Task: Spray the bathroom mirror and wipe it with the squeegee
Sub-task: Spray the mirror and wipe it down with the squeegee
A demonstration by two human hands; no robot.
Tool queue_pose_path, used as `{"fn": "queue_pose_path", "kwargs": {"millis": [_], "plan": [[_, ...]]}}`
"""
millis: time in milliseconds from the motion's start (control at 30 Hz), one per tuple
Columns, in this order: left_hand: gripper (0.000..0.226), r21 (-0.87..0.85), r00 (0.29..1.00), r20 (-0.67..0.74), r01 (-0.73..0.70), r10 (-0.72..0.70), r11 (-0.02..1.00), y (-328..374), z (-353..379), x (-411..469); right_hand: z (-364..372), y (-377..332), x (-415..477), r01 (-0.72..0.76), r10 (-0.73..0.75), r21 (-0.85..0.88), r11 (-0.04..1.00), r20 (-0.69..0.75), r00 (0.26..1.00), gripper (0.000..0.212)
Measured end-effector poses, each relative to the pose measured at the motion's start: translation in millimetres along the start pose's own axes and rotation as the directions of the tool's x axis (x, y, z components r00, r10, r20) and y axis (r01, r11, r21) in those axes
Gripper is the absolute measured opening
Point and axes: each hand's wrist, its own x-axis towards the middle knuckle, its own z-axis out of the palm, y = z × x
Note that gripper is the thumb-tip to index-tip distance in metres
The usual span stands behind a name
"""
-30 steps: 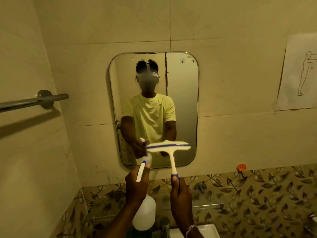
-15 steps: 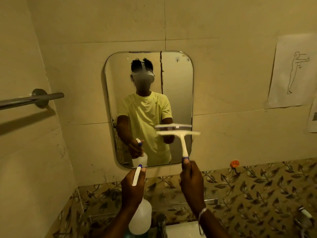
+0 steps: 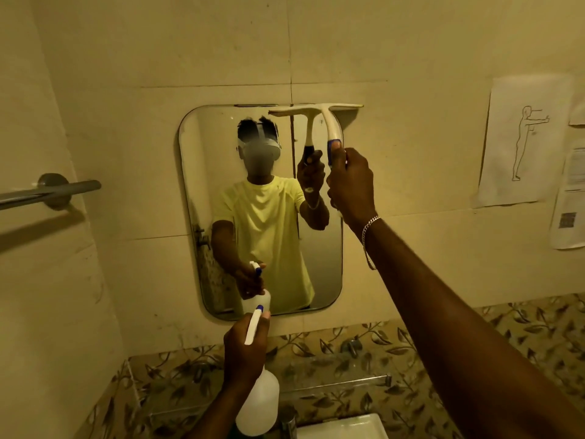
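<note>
Up close, right hand (image 3: 349,182): clenched on the blue-tipped handle end of the squeegee (image 3: 319,117), upper centre of the frame; chain bracelet (image 3: 368,231) on the wrist.
Left hand (image 3: 245,353): wrapped round the neck of the spray bottle (image 3: 258,403), lower centre; trigger finger hidden behind the white nozzle.
Squeegee: cream plastic, T-shaped, blade pressed flat along the top right edge of the mirror (image 3: 329,264), right tip overhanging onto the wall.
Spray bottle: translucent white, rounded body, base cut off near the bottom edge.
Mirror: rounded rectangle, centre frame, vertical seam reflected in the glass; wetness hard to make out.
Reflection: yellow shirt, both arms and both tools repeated.
Towel bar (image 3: 50,194): brushed metal, left edge, cut off by the frame.
Lower band: leaf-patterned tiles (image 3: 522,331); white basin corner (image 3: 345,427) at the bottom edge, mostly out of frame.
Papers (image 3: 522,141): taped at right, line figure legible, small text unreadable.
</note>
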Motion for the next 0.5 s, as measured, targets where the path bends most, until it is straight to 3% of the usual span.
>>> {"fn": "queue_pose_path", "kwargs": {"millis": [233,500], "plan": [[0.020,-0.005,0.999,0.016,0.028,-0.028,1.000,-6,9,5,3,18,-29,-0.010,0.009,-0.045,0.999,-0.021,1.000,0.030],[0.028,0.000,1.000,0.007,0.021,-0.021,1.000,-3,7,3,-13,138,-180,-0.120,0.122,-0.118,0.986,0.017,0.992,0.033]]}}
